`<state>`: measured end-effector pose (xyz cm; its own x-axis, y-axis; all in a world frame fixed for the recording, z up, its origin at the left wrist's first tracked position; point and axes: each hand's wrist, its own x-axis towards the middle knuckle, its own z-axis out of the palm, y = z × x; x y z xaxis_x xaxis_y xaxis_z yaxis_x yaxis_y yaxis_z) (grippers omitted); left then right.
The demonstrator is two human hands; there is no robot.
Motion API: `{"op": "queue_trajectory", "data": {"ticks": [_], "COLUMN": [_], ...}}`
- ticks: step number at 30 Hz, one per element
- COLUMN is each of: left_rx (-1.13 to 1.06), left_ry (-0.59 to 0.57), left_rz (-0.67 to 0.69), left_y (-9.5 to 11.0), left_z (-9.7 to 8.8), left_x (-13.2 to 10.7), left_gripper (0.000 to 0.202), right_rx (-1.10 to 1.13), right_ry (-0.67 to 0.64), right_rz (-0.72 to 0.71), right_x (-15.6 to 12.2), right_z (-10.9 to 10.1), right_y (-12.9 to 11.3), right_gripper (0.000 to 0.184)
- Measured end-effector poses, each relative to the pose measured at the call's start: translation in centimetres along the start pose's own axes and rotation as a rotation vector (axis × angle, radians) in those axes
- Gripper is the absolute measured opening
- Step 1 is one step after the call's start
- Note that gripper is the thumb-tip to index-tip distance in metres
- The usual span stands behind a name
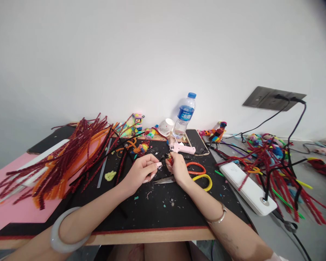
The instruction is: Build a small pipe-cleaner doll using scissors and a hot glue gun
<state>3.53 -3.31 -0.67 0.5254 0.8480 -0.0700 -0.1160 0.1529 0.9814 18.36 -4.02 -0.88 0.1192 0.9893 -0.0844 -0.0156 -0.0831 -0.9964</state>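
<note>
My right hand [178,169] is closed around a small red, yellow and black pipe-cleaner piece [169,158], mostly hidden by the fingers. Close to its left, my left hand [145,171] is pinched at the fingertips near a short black fuzzy end [162,158]; what lies between those fingertips is too small to make out. Scissors [165,180] with one orange and one yellow handle lie on the black mat [152,214], just under and beside my right hand. Behind that hand rests a pink glue gun [182,148].
Dark red and orange pipe cleaners [78,156] are heaped at the left. A water bottle [185,115] and a tipped paper cup [166,127] stand at the back. On the right are a white power strip [247,186], cables and a tangled red pile [277,170].
</note>
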Motion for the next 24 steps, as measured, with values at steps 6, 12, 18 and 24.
{"op": "queue_trajectory", "data": {"ticks": [6,12,18,24], "left_rx": [-0.046,-0.081,-0.1,-0.081], "left_ry": [0.013,0.006,0.017,0.048], "left_rz": [0.014,0.022,0.009,0.017], "left_y": [-0.09,-0.13,0.17,0.18], "left_z": [-0.02,-0.09,0.01,-0.06], "left_x": [0.05,0.04,-0.09,-0.02], "left_gripper": [0.021,0.023,0.024,0.023], "right_rx": [0.01,0.016,0.013,-0.003], "right_ry": [-0.009,-0.03,-0.033,-0.031], "right_rz": [0.007,0.005,-0.006,-0.027], "right_x": [-0.12,-0.26,-0.13,0.15], "right_z": [-0.02,-0.05,-0.12,-0.32], "right_y": [-0.1,-0.36,-0.2,0.38], "right_gripper": [0.028,0.028,0.031,0.035]}}
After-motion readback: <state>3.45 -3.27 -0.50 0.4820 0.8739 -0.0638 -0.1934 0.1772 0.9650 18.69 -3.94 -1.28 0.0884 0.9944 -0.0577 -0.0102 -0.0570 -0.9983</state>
